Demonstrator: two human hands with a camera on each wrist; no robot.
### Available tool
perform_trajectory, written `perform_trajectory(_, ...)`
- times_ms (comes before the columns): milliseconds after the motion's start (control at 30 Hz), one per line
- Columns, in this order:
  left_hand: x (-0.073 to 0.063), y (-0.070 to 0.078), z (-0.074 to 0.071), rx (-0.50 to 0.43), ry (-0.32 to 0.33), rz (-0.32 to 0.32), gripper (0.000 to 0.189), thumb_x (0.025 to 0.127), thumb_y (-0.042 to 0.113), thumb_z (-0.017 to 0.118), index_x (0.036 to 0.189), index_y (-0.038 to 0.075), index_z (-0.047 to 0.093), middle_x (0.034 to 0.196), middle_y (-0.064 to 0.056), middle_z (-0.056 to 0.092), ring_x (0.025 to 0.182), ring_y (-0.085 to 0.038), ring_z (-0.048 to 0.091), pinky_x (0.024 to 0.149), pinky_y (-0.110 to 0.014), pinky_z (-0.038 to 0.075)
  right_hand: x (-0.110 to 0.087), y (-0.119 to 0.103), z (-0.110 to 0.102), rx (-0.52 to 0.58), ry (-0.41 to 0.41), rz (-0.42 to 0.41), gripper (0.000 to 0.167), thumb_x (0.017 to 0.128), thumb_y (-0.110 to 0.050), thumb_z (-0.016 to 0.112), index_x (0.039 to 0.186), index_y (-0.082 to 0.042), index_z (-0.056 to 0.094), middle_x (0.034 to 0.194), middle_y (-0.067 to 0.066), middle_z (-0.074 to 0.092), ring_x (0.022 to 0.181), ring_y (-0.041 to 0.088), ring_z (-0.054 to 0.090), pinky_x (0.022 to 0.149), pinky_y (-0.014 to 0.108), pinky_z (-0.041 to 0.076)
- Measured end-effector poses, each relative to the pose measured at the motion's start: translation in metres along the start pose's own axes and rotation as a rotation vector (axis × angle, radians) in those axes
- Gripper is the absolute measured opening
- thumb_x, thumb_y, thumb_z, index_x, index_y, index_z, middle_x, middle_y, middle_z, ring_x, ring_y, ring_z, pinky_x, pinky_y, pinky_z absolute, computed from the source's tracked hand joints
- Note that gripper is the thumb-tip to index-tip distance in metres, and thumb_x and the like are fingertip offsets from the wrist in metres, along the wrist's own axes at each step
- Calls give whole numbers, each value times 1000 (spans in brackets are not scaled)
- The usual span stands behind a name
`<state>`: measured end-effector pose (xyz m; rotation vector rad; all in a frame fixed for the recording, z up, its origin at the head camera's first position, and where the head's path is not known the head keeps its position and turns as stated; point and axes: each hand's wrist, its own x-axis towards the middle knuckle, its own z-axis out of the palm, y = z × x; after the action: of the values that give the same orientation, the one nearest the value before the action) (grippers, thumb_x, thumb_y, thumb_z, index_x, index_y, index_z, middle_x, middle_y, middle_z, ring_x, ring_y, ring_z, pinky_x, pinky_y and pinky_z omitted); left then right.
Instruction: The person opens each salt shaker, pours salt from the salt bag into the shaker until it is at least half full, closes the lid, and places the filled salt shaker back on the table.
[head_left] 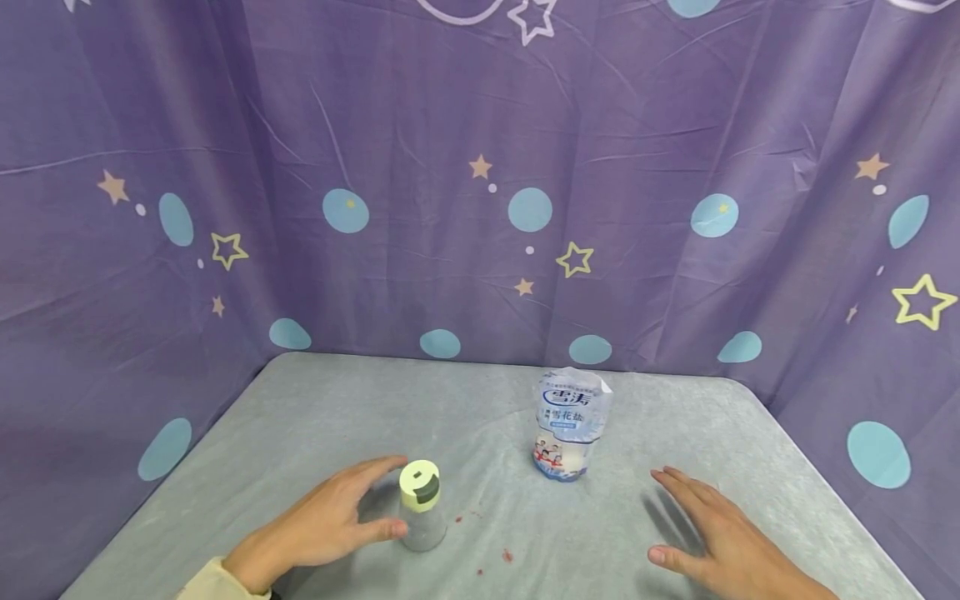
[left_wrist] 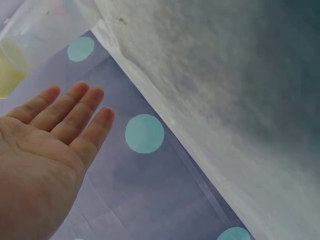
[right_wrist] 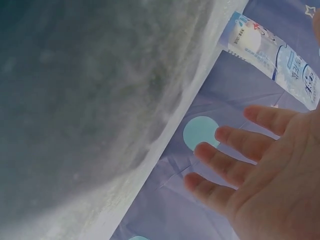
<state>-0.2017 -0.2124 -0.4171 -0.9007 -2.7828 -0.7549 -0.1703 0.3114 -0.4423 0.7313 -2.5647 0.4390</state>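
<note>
A clear jar with a pale yellow lid [head_left: 420, 487] stands upright on the table, a dark green flap on its top. Beside it on the left is my left hand [head_left: 322, 521], thumb and fingers spread apart around its near side; whether they touch it I cannot tell. In the left wrist view the jar [left_wrist: 55, 30] appears past the straight fingers [left_wrist: 90, 105]. My right hand [head_left: 727, 537] hovers over the table's right part, fingers extended, holding nothing. A blue and white bag of salt [head_left: 572, 425] stands upright farther back, between the hands.
The table [head_left: 360, 400] has a grey-green cloth cover with a few small red specks [head_left: 507, 556] right of the jar. A purple curtain [head_left: 450, 125] with stars and blue dots encloses its back and sides.
</note>
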Motion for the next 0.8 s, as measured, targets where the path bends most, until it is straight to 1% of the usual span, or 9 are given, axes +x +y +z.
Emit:
perform_trajectory(133, 2, 1, 2, -29, -2, 10, 74, 90, 53, 74, 150, 19, 50, 144, -2, 58, 130, -25, 57, 100, -52, 49, 1, -3, -1, 15, -8, 6, 89, 78, -49, 87, 152, -17, 49, 147, 5, 55, 128, 27, 51, 106, 4, 10)
perform_trajectory(267, 3, 3, 4, -54, 14, 45, 72, 88, 52, 76, 149, 24, 51, 143, 4, 59, 129, -21, 57, 101, -51, 49, 1, -6, -2, 32, -12, 9, 90, 78, -49, 87, 153, -18, 48, 148, 6, 55, 129, 26, 50, 106, 4, 11)
perform_trajectory(400, 4, 4, 5, -74, 27, 76, 72, 87, 51, 78, 148, 28, 50, 142, 9, 58, 129, -18, 57, 101, -49, 49, 1, -7, -1, 45, -13, 0, 90, 78, -48, 87, 152, -16, 49, 147, 6, 55, 130, 25, 50, 107, 5, 13)
perform_trajectory(600, 6, 8, 8, -109, 40, 89, 70, 86, 49, 80, 146, 25, 52, 139, 12, 60, 126, -16, 58, 101, -46, 50, 3, -10, 2, 67, -8, -25, 90, 77, -48, 88, 151, -13, 50, 146, 9, 56, 132, 21, 50, 108, 6, 15)
perform_trajectory(800, 9, 12, 12, -131, 58, 105, 66, 86, 48, 80, 142, 23, 56, 134, 13, 62, 124, -14, 60, 101, -44, 50, 3, -13, 3, 77, -11, -29, 91, 77, -48, 87, 152, -15, 49, 146, 10, 56, 132, 20, 49, 108, 5, 15)
